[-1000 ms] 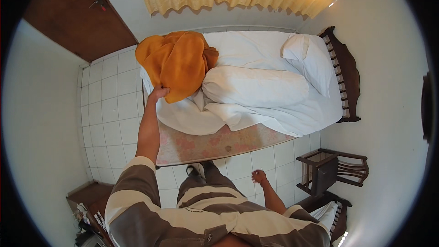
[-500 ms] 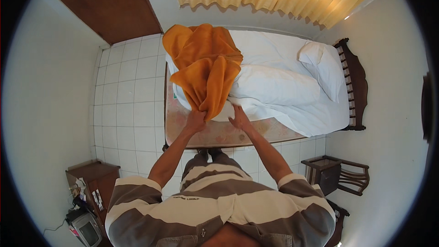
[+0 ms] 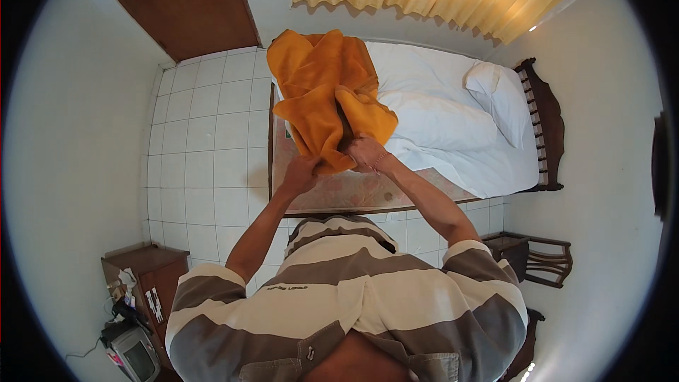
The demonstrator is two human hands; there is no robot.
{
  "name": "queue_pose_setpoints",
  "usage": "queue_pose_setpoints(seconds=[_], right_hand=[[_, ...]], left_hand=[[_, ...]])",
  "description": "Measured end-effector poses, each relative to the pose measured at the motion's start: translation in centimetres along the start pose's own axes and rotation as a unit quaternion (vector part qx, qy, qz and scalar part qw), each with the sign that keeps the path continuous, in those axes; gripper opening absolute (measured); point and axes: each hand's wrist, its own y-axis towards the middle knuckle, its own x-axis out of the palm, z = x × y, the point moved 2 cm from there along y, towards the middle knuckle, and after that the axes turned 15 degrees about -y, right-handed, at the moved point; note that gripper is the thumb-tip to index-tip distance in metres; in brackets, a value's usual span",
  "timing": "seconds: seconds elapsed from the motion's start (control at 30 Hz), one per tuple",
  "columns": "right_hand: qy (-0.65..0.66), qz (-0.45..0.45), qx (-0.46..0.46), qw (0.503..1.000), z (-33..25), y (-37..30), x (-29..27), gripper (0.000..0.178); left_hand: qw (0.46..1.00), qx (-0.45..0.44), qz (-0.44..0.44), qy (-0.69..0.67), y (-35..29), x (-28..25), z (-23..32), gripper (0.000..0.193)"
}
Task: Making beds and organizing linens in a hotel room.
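Orange blanket [image 3: 318, 74] is lying bunched across the foot end of the floral mattress [image 3: 339, 194]. Left hand [image 3: 302, 174] is gripping its near edge, fingers curled in; right hand [image 3: 366, 153] is grasping a fold just beside it, fingers closed around cloth, tips hidden. Paired grips are presumably sharing the blanket's weight and controlling its loose edge. White bolster [image 3: 453, 120] is resting lengthwise on the white sheet [image 3: 506, 173], toward the headboard [image 3: 547, 117].
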Motion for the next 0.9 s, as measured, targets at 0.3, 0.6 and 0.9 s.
queue_pose_setpoints(seconds=[0.3,0.6,0.9], right_hand=[[0.045,0.201,0.033,0.978,-3.0,-9.6,-13.0,0.014],[0.118,0.184,0.185,0.958,-5.6,-16.6,-12.4,0.028],[0.226,-0.024,0.298,0.927,-3.3,-22.4,0.6,0.03]], left_hand=[[0.895,-0.308,0.17,-0.273,1.3,-0.4,-14.0,0.048],[0.674,-0.587,-0.024,-0.448,-1.2,4.2,-16.5,0.073],[0.675,-0.449,0.051,-0.584,0.3,-3.5,-12.4,0.054]])
